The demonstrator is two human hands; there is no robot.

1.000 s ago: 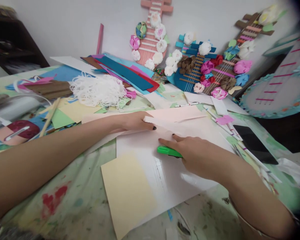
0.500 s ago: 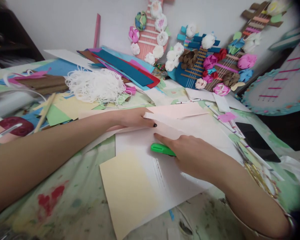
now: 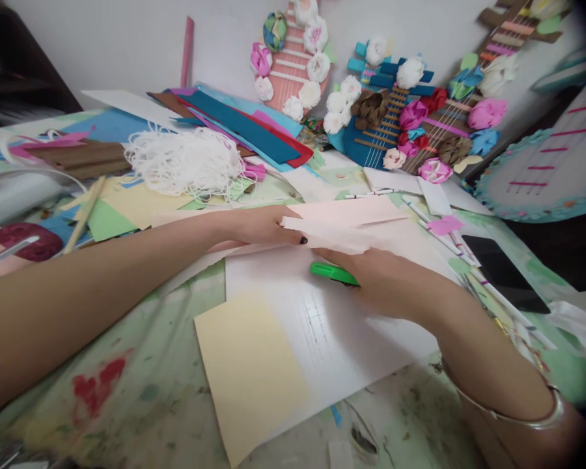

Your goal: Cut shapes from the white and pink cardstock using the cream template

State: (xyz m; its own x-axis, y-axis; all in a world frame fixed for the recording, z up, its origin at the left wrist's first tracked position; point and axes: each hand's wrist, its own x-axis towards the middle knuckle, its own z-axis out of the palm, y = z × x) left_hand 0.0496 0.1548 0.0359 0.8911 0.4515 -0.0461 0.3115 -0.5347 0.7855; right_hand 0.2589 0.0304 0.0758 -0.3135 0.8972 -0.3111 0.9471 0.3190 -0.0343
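My left hand (image 3: 266, 225) is closed on a sheet of pale pink paper (image 3: 356, 212), its thumb below a narrow white edge and its other fingers partly hidden. In the curled fingers of my right hand (image 3: 388, 277) sits a green utility knife (image 3: 332, 272); its far end is hidden by the hand. The right index finger stretches along the pink paper, close to the left thumb. Under both hands lies a white board (image 3: 322, 352) with several scored lines. A cream sheet (image 3: 247, 371) covers the board's left part.
White string (image 3: 185, 163) lies in a heap behind my left arm, near stacked coloured paper (image 3: 239, 127). Decorated paper instruments (image 3: 381, 130) lean at the back. To the right are a phone (image 3: 505, 273), paper sticks (image 3: 432, 228) and scissors (image 3: 476, 290), partly covered by my right arm.
My right hand has moved slightly right and away from me along the paper, carrying the green utility knife. More scored lines show on the board. The left hand stays in place.
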